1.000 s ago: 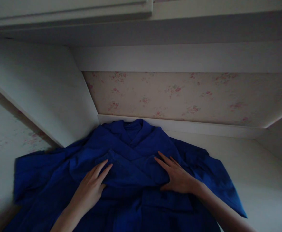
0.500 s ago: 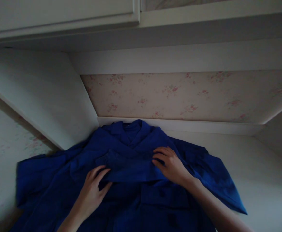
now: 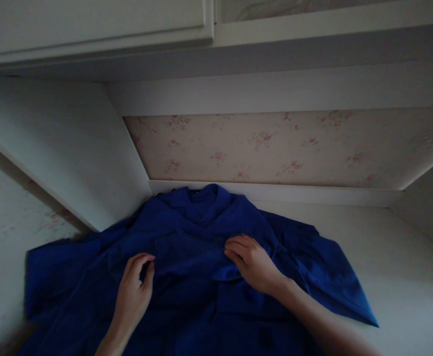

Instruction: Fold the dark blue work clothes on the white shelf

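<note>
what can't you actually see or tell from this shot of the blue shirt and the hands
Head view only:
- Blue shirt: its lower part is cut off by the bottom edge.
- Left hand and right hand: fingertips curl into the cloth, so whether they pinch it is unclear.
- Shirt front details: too dark to make out.
- Cabinet: cut off by the top edge.

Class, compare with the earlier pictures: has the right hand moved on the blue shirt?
Yes. The right hand has slid left and up the blue shirt, closer to its collar, fingers now curled on a fold.
</note>
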{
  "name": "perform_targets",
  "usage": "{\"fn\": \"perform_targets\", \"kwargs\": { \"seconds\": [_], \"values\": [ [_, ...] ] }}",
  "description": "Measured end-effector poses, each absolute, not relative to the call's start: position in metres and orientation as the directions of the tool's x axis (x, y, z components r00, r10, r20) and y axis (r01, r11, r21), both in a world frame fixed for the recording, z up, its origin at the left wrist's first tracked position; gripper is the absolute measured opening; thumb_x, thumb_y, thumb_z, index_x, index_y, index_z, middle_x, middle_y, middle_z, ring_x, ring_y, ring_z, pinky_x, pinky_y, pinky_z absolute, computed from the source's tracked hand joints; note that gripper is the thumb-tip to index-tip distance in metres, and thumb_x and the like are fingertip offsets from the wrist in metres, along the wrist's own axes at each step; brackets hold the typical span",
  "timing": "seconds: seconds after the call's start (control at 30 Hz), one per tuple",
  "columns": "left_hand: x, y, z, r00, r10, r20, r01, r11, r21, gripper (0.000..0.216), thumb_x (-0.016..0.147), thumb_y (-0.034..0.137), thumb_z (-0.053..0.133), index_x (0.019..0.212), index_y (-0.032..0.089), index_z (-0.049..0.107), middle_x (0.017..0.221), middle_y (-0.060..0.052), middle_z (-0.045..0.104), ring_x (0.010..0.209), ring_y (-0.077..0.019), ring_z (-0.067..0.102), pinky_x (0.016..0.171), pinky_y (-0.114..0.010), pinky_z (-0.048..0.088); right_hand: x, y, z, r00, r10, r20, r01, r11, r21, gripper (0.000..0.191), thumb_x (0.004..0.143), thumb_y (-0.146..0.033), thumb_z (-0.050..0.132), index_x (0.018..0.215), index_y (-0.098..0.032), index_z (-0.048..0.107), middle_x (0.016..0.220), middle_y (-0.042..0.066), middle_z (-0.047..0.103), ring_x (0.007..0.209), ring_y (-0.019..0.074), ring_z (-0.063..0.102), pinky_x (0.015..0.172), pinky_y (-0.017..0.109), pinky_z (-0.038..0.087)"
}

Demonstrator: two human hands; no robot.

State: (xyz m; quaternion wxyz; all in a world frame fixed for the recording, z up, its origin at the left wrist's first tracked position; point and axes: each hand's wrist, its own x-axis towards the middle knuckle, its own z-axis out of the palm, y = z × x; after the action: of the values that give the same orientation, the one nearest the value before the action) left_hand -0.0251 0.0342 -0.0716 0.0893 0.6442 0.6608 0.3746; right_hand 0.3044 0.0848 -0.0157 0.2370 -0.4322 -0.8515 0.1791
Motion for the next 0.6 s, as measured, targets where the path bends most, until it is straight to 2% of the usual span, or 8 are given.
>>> {"fn": "perform_targets", "kwargs": {
  "seconds": [0.13,0.23,0.27,0.33,0.4,0.47,0.53,0.6],
  "values": [
    [-0.022,0.036,-0.082,0.013,0.971,0.239,0.781,-0.159,0.604,0.035,0.083,0.012,0.041,0.111,0.024,0.06,0.119,-0.005,0.061,0.113,-0.0212,0.061,0.105,-0.044,0.049,0.315,0.083,-0.02,-0.404,0.873,0.272,0.6,0.478,-0.641,0.025,0.103,-0.03,0.04,0.098,-0.022,0.064,0.099,0.002,0.068,0.093,0.0176,0.062,0.088,0.033,0.046],
    [-0.014,0.033,-0.078,0.036,0.986,0.16,0.746,-0.133,0.652,0.04,0.08,0.013,0.047,0.117,0.024,0.059,0.129,-0.006,0.057,0.122,-0.0231,0.056,0.111,-0.048,0.043,0.323,0.079,-0.025,-0.362,0.901,0.239,0.625,0.425,-0.655,0.026,0.103,-0.033,0.039,0.102,-0.021,0.062,0.099,0.004,0.067,0.093,0.0189,0.062,0.086,0.034,0.047],
    [-0.011,0.032,-0.075,0.019,0.99,0.14,0.7,-0.113,0.705,0.041,0.079,0.014,0.052,0.118,0.024,0.059,0.132,-0.006,0.056,0.126,-0.0244,0.053,0.114,-0.05,0.038,0.325,0.077,-0.026,-0.374,0.904,0.207,0.642,0.414,-0.645,0.023,0.101,-0.036,0.046,0.109,-0.021,0.061,0.103,0.005,0.067,0.095,0.0201,0.062,0.087,0.035,0.047],
    [-0.007,0.033,-0.069,-0.054,0.993,0.104,0.546,-0.057,0.836,0.035,0.074,0.018,0.061,0.109,0.024,0.064,0.131,-0.005,0.057,0.129,-0.0263,0.05,0.119,-0.05,0.029,0.328,0.075,-0.027,-0.452,0.884,0.12,0.694,0.433,-0.575,0.033,0.092,-0.041,0.062,0.119,-0.023,0.06,0.106,0.005,0.067,0.097,0.0234,0.063,0.088,0.038,0.048],
    [-0.005,0.037,-0.065,-0.174,0.983,0.059,0.379,0.012,0.925,0.028,0.073,0.026,0.068,0.101,0.023,0.064,0.127,-0.007,0.059,0.127,-0.0272,0.052,0.118,-0.049,0.03,0.328,0.074,-0.025,-0.529,0.847,0.05,0.729,0.484,-0.484,0.028,0.089,-0.04,0.067,0.111,-0.024,0.066,0.102,0.004,0.068,0.096,0.0254,0.063,0.086,0.04,0.047],
    [-0.004,0.043,-0.062,-0.311,0.95,-0.017,0.259,0.102,0.961,0.038,0.076,0.037,0.069,0.11,0.022,0.058,0.128,-0.01,0.057,0.125,-0.0279,0.055,0.114,-0.05,0.037,0.327,0.075,-0.022,-0.552,0.833,0.05,0.732,0.512,-0.45,0.017,0.094,-0.036,0.059,0.091,-0.023,0.07,0.094,0.003,0.068,0.093,0.0241,0.062,0.085,0.039,0.047],
    [-0.004,0.049,-0.058,-0.373,0.92,-0.118,0.164,0.191,0.968,0.051,0.078,0.04,0.069,0.122,0.021,0.051,0.134,-0.015,0.056,0.123,-0.0287,0.058,0.109,-0.051,0.041,0.326,0.076,-0.018,-0.529,0.846,0.074,0.707,0.487,-0.512,0.022,0.097,-0.037,0.054,0.094,-0.023,0.07,0.097,0.003,0.068,0.096,0.0221,0.062,0.088,0.037,0.047],
    [-0.001,0.052,-0.05,-0.33,0.92,-0.214,0.081,0.253,0.964,0.053,0.076,0.036,0.073,0.123,0.018,0.055,0.133,-0.016,0.059,0.121,-0.0283,0.06,0.108,-0.047,0.044,0.325,0.075,-0.013,-0.477,0.873,0.101,0.669,0.436,-0.602,0.028,0.097,-0.04,0.053,0.114,-0.023,0.067,0.108,0.005,0.067,0.103,0.0215,0.06,0.095,0.037,0.046]
  ]
}}
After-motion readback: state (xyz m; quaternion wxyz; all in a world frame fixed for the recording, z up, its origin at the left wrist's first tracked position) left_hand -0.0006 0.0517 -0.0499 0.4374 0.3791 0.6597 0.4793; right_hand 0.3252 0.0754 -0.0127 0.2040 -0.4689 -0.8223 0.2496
